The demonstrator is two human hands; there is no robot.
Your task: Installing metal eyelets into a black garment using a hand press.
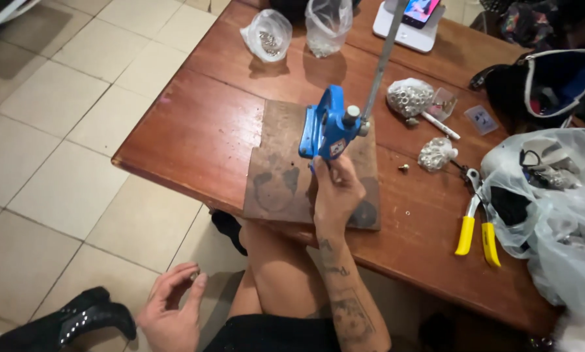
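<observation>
On the wooden table [195,130], seen from above by the head camera:

Press: a blue hand press [328,127] stands upright on a worn brown board [283,176] near the table's front edge; a long grey lever [382,62] rises from its head toward the far side.

Right hand: the right hand [335,192] is raised to the base of the press, fingers curled together and touching the blue frame low down. Whether a small part is pinched between the fingertips cannot be told; the fingers hide that spot.

Left hand: the left hand [172,313] hangs below the table edge, over the tiled floor [51,130]. Thumb and forefinger are closed on a small metal ring [194,275]; the other fingers are loosely bent.

Beside the press: to its right lie two small clear bags of silver eyelets [410,96], a white pen [440,125] and one loose brass piece [403,168], all apart from the board.

Pliers: yellow-handled pliers [475,228] lie further right, handles toward the front edge, just beside a large clear plastic bag [553,215] stuffed with dark things.

Far side: two more clear bags [296,29] of small metal parts stand near the table's far edge, and a phone [420,10] rests on a white stand.

Floor: a black boot [77,319] lies just left of the left hand.
</observation>
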